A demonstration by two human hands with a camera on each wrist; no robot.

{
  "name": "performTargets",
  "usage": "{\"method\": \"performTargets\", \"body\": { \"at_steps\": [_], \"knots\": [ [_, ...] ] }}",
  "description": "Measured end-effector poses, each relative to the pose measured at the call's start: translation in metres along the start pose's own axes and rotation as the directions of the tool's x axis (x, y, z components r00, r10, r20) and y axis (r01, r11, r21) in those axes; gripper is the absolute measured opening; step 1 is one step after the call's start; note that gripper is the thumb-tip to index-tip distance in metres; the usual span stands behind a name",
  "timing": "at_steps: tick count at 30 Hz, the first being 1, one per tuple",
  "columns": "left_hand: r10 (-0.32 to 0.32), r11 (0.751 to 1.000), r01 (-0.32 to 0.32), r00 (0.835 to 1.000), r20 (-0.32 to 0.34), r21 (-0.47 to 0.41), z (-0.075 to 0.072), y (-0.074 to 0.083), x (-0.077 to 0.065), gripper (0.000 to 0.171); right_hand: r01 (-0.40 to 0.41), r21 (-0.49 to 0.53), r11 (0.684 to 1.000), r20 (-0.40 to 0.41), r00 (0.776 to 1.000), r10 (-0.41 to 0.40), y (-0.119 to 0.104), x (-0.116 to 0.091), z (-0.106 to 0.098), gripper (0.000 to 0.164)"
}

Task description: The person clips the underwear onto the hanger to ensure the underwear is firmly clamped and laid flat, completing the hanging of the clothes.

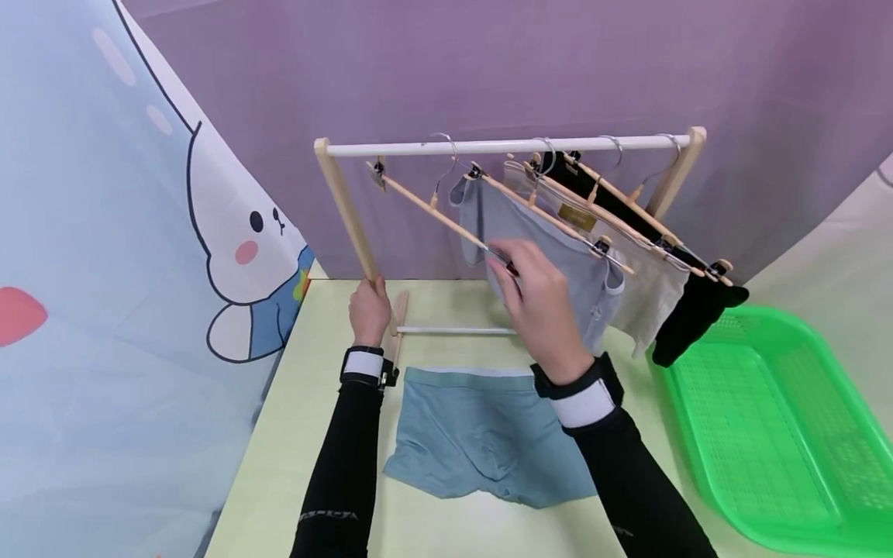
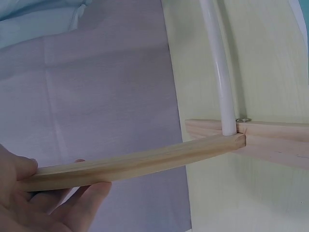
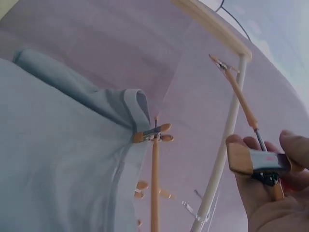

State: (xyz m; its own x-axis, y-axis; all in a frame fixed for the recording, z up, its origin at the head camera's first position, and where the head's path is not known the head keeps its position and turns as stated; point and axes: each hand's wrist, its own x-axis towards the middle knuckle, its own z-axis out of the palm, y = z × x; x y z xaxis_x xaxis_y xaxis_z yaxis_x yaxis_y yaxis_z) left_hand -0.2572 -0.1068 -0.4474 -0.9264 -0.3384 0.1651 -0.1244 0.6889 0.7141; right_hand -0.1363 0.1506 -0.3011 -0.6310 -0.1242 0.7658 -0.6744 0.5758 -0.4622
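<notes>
My left hand [image 1: 370,312] grips the left wooden upright [image 1: 349,213] of a small clothes rack, low near the tabletop. In the left wrist view, its fingers [image 2: 91,203] lie under the bar. With my right hand [image 1: 540,310] I hold the near end of a bare wooden clip hanger [image 1: 425,205], which hangs from the white rail [image 1: 502,146]. The right wrist view shows the hanger's clip [image 3: 258,162] between my thumb and fingers. Teal boxer briefs [image 1: 488,442] lie flat on the table below, waistband towards the rack. The right forearm covers part of their right side.
Grey-blue briefs [image 1: 544,240], beige underwear [image 1: 645,287] and a black garment [image 1: 687,318] hang on clip hangers to the right. A green plastic basket [image 1: 781,434] stands at the table's right. A low white crossbar [image 1: 453,331] joins the rack's foot.
</notes>
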Motion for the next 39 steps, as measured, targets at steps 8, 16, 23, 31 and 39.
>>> {"method": "performTargets", "body": {
  "at_steps": [8, 16, 23, 31, 39],
  "knots": [
    [0.022, 0.997, -0.026, 0.998, -0.05, -0.076, 0.001, -0.008, 0.003, 0.042, -0.115, 0.057, 0.992, 0.145, 0.984, 0.106, 0.028, -0.059, -0.008, 0.021],
    [0.023, 0.99, -0.038, 0.994, -0.11, -0.135, 0.0, -0.015, 0.003, 0.042, -0.39, 0.206, 0.897, 0.382, 0.876, 0.293, 0.067, -0.123, -0.004, 0.018],
    [0.022, 0.985, -0.036, 0.996, -0.084, -0.171, 0.001, -0.018, 0.007, 0.042, -0.429, 0.243, 0.87, 0.426, 0.853, 0.301, 0.1, -0.146, 0.004, 0.016],
    [-0.023, 0.913, -0.052, 0.984, -0.178, -0.404, 0.021, -0.026, -0.012, 0.042, -0.472, 0.217, 0.854, 0.488, 0.81, 0.324, 0.151, -0.165, 0.018, 0.012],
    [-0.018, 0.912, -0.139, 0.926, -0.377, -0.387, 0.062, -0.03, -0.051, 0.019, -0.528, 0.194, 0.827, 0.548, 0.758, 0.355, 0.183, -0.187, 0.026, 0.01]
  ]
}}
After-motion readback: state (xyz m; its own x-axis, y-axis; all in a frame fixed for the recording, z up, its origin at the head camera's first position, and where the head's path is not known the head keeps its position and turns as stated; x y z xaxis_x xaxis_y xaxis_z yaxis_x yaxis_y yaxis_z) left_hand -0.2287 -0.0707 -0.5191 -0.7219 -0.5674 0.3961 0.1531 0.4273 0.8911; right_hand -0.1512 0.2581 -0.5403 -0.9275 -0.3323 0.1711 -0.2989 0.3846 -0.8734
